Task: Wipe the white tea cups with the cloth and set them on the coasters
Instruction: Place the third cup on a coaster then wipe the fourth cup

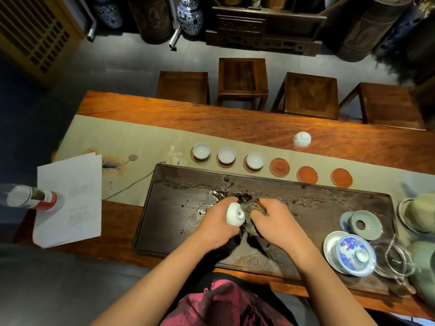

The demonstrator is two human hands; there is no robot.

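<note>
Over the dark tray: both hands at work, close together, above the wet patch.
Left hand: fingers curled round a white cup, gripping its side; cup tipped over, foot ring and base mark facing up toward the camera.
Right hand: fingers bunched and closed on a brown cloth; cloth folds showing just beyond the knuckles, pressed against the cup's far side.
Gap between hands: cup and cloth touching; mouth of cup hidden, so cannot tell whether cloth reaches inside.
Tray: dark wood, directly under both hands; water glinting just ahead of the fingertips.
Beyond the fingertips, on the pale runner: row of six round coasters.
Left three coasters: one upright white cup each, first cup, second cup, third cup.
Right three coasters: bare, red faces showing, fourth coaster, fifth coaster, sixth coaster.
Farther still, past the row: one more white cup, upside down on the bare table, well apart from the hands.
Right of the right hand: blue-and-white lidded bowl on the tray's end.
Left of the left hand: sheets of paper, off the tray.
</note>
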